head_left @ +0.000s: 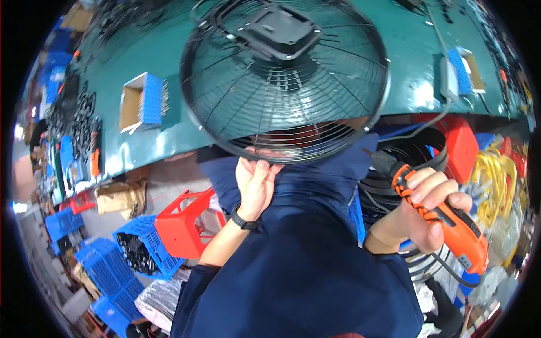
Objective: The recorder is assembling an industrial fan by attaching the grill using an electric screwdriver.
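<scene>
- Gripping the near rim of a round black wire fan guard [284,79], the left hand [256,180] has its fingers curled over the lowest wires; a dark watch sits on that wrist.
- The fan guard lies flat on the green desk [152,56], its near edge hanging out past the desk's front edge, a black square motor plate at its centre.
- The right hand [431,205] is closed round an orange and black power screwdriver [445,217], held off the desk to the right, its tip pointing toward the guard's rim.
- On the desk to the left stands an open cardboard box with a blue tray [143,101]; another similar box [465,70] sits at the far right.
- Below the desk, the floor holds a red plastic stool [183,225], blue crates [141,245] and a crumpled brown bag [121,197].
- To the right lie coiled black cable [403,152], a red bin [462,146] and yellow wires [496,174].
</scene>
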A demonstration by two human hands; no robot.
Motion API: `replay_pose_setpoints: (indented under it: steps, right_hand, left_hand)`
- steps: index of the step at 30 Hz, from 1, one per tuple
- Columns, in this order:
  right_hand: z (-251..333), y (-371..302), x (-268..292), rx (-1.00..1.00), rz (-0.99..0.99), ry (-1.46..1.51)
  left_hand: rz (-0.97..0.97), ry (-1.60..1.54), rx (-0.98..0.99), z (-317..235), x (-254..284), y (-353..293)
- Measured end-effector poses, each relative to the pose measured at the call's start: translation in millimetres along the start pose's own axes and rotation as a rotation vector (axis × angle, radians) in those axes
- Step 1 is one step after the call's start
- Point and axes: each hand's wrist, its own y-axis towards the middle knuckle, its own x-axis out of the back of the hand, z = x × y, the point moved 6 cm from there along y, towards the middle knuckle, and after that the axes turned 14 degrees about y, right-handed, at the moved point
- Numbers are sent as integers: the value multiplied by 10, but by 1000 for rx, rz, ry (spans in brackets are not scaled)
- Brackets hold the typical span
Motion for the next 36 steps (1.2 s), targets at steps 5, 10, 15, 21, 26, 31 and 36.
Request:
replay_pose_setpoints:
  steps: [5, 10, 15, 21, 26, 31, 36]
  right_hand:
    - [-108, 30, -78, -55, 96, 78]
    - [-176, 54, -146, -64, 121, 64]
    - [-246, 56, -217, -73, 122, 71]
    - [-308, 90, -303, -90, 127, 74]
    - [-353, 160, -421, -103, 158, 79]
    - [-468, 191, -560, -150, 159, 107]
    - [-403, 171, -493, -144, 106, 71]
  left_hand:
    - [-46, -80, -97, -90, 72, 92]
    - [2, -118, 19, -67, 84, 102]
    - [85, -147, 31, -43, 33, 139]
    - [37, -124, -124, -68, 30, 159]
    - [-25, -125, -157, -48, 44, 240]
    - [23, -66, -79, -40, 65, 185]
    - [2, -85, -7, -105, 153, 117]
